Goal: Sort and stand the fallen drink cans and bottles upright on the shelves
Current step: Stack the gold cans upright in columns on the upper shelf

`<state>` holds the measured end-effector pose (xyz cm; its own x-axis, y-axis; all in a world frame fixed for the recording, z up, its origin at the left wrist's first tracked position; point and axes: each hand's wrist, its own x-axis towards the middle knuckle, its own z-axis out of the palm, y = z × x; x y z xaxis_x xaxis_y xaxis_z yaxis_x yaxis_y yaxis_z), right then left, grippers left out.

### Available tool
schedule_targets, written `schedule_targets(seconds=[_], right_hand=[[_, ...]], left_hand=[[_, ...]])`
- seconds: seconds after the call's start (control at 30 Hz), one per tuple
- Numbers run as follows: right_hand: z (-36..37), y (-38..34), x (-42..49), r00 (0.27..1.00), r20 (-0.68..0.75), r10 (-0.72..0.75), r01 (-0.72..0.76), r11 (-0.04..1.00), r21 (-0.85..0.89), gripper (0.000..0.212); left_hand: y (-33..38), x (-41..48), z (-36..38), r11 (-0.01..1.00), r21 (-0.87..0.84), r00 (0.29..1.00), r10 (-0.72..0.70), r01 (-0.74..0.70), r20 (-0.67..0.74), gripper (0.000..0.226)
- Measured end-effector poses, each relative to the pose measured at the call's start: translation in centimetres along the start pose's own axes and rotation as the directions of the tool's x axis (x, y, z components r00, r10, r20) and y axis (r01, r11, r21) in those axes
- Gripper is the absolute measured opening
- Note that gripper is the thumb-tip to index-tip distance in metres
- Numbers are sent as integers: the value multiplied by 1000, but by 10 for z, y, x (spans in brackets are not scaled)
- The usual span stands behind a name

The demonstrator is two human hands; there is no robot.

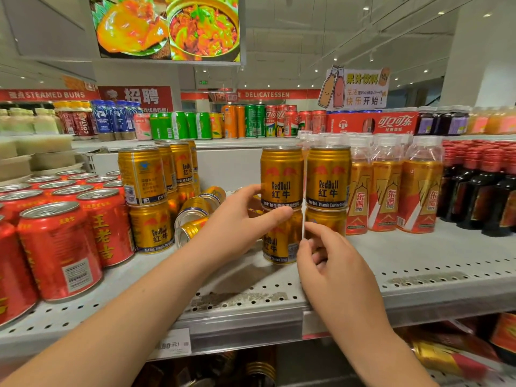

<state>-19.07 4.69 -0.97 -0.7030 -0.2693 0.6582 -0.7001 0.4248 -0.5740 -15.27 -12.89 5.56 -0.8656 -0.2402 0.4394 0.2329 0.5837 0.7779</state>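
Left grip [243,219] clasps the top can [282,177] low on its wall, w/ thumb across the front at the bottom rim and forefinger up the can's left side. Right grip [329,263] hangs just in front of the bottom can [280,243], fingers loosely curled, grasping nothing. Whether a fingertip touches the neighbouring stack [326,191] cannot be told.

Top can stands upright on bottom can, mid-shelf [418,263], close against the neighbouring stack on its right. Fallen cans [194,209], at least three, lie on their sides further back, btw. the left grip and the left stack [148,196].

Handling (judgement):
- **Weight & surface:** cans look sealed, so prob. fairly heavy for their size. Walls are stiff, and the smooth printed metal is slippery if pinched w/ fingertips only.
- **Best hold:** wrap round mid-wall, thumb opposite fingers. Rims top & bottom act as stops vs. slipping.
- **Stacking:** a two-high stack is tippy, since the base ring must seat inside the lower lid's rim. The low hold shown lets the thumb feel that seating.
- **Fallen cans:** they roll freely, so take each across the body, not by the ends, then turn lid-up. Dents are likely if dropped.

Plastic bottles [388,185] at right stand upright and are prob. softer-walled; they seem to need no handling.
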Motion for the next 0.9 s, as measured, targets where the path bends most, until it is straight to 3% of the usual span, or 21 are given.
schedule_targets(seconds=[0.3, 0.47, 0.57, 0.67, 0.8, 0.9], right_hand=[[-6, 1, -5, 1000, -4, 11, -11, 1000, 4, 52], [-7, -9, -11, 991, 22, -134, 132, 988, 78, 42], [-2, -19, -6, 968, 69, -239, 229, 965, 129, 33], [9, -32, 6, 946, 107, -307, 291, 946, 144, 32], [29, -49, 34, 912, 164, -377, 373, 926, 55, 40], [40, -58, 55, 882, 298, -366, 400, 915, -59, 55]], left_hand=[[-1, 14, 19, 998, -59, 1000, -18, 18, 2, 50], [2, 10, 19, 1000, 1, 999, -18, 18, 33, 62], [-4, -7, -7, 933, 348, 989, 126, -93, -73, 66], [-16, -30, -46, 710, 694, 950, 284, -117, -130, 57], [-30, -48, -66, 515, 857, 990, 102, 29, -95, 74], [-34, -56, -73, 547, 837, 994, 80, 20, -76, 71]])
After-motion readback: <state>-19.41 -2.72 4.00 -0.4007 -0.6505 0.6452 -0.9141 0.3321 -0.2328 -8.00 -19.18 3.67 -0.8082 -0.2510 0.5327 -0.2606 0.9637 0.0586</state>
